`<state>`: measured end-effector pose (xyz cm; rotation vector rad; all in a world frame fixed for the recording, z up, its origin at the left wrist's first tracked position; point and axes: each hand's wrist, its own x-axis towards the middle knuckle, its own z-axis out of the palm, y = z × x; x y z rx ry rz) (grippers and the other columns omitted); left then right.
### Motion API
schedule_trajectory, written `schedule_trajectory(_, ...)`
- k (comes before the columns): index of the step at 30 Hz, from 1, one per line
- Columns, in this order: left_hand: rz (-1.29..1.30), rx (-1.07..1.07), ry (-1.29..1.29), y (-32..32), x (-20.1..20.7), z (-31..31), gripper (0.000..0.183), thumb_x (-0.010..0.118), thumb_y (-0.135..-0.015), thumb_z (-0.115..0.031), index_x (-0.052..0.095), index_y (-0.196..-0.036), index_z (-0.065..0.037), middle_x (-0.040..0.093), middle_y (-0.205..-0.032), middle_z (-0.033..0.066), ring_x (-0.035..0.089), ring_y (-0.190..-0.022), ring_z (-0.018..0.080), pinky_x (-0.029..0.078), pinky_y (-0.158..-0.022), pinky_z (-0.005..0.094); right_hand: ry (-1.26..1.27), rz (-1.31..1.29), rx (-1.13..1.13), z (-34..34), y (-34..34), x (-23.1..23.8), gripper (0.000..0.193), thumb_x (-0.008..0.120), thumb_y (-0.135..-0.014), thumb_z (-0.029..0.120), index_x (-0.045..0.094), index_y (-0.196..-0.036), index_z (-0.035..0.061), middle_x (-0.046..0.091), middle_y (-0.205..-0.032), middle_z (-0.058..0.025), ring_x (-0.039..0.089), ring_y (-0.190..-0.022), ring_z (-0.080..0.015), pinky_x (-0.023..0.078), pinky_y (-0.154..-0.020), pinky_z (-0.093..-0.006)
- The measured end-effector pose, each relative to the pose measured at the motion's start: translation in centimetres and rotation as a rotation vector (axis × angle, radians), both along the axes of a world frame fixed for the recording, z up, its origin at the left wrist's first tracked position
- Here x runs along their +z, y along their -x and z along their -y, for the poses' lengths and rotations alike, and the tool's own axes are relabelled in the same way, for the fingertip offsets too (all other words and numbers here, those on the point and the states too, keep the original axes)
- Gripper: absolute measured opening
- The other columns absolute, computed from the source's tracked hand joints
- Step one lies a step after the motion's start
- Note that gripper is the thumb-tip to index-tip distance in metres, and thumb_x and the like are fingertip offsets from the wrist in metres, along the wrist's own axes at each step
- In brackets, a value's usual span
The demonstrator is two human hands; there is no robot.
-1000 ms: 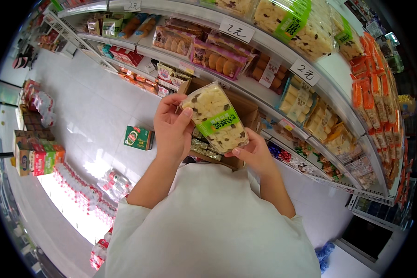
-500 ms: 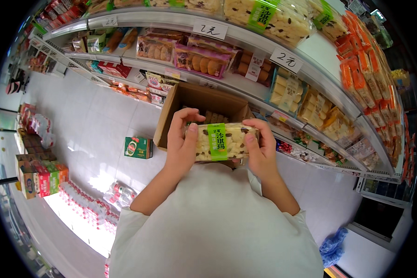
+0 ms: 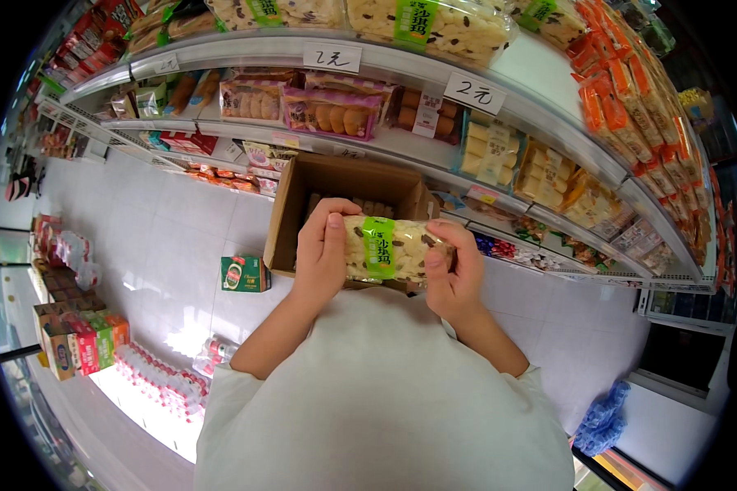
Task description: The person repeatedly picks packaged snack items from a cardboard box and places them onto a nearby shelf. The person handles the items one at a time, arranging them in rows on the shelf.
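Note:
Between my two hands, in front of my chest, is a clear-wrapped raisin pastry pack [image 3: 409, 249] with a green label band facing up. My left hand [image 3: 323, 250] is closed on its left end, thumb lying along the top. The right end is gripped by my right hand [image 3: 454, 270], thumb on the near side and fingers curled over the far corner. Just beyond the pack stands an open cardboard box [image 3: 291, 192], partly hidden by my hands. Several wrapped packs [image 3: 371, 207] lie inside it.
A curved shelf unit [image 3: 422, 64] spans the far side, with similar pastry packs [image 3: 434, 33] on top and bagged breads below. Orange-wrapped packs [image 3: 622, 90] line its right. On the floor are a green box [image 3: 245, 274], wrapped bottles [image 3: 160, 380] and a blue plastic bag [image 3: 602, 419].
My left fingers, raised and loosely curled before, have come down around the pack's left end. The pack has tilted slightly, right end lower. My view has shifted a little to the right.

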<state>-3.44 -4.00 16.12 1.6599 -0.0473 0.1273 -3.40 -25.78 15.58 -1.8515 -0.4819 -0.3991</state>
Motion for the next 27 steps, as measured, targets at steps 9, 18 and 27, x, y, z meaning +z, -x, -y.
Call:
schedule_trajectory(9,0.119,0.042,-0.013,0.2,-1.2,0.0,0.025,0.047,-0.11,-0.018,0.063,-0.112,0.0,0.066,-0.101,0.0062,0.059,-0.091,0.0123,0.048,-0.083,0.0275,-0.36,-0.719,0.142,0.8,-0.4,1.2,0.032,0.067,-0.102,0.024,0.06,-0.127,0.0049,0.062,-0.121,-0.0106,0.064,-0.108,-0.0198,0.053,-0.089,-0.0366)
schedule_trajectory(18,0.455,-0.282,-0.03,-0.4,-0.5,0.3,0.034,0.059,-0.105,-0.025,0.06,-0.125,0.002,0.069,-0.109,0.0191,0.068,-0.097,0.03,0.054,-0.084,0.0369,0.787,-0.405,0.457,1.3,-3.0,8.1,0.05,0.087,-0.073,0.025,0.066,-0.115,0.0073,0.07,-0.108,-0.014,0.068,-0.098,-0.0363,0.055,-0.083,-0.045)
schedule_trajectory(27,0.266,-0.07,0.116,-0.6,-1.7,-2.1,0.035,0.055,-0.108,-0.021,0.052,-0.137,-0.002,0.064,-0.124,0.0125,0.069,-0.102,0.0199,0.057,-0.084,0.0327,0.634,-0.015,-0.515,5.4,-6.8,21.1,0.05,0.085,-0.08,0.015,0.062,-0.123,0.0032,0.075,-0.106,-0.0169,0.075,-0.093,-0.0302,0.057,-0.083,-0.0409)
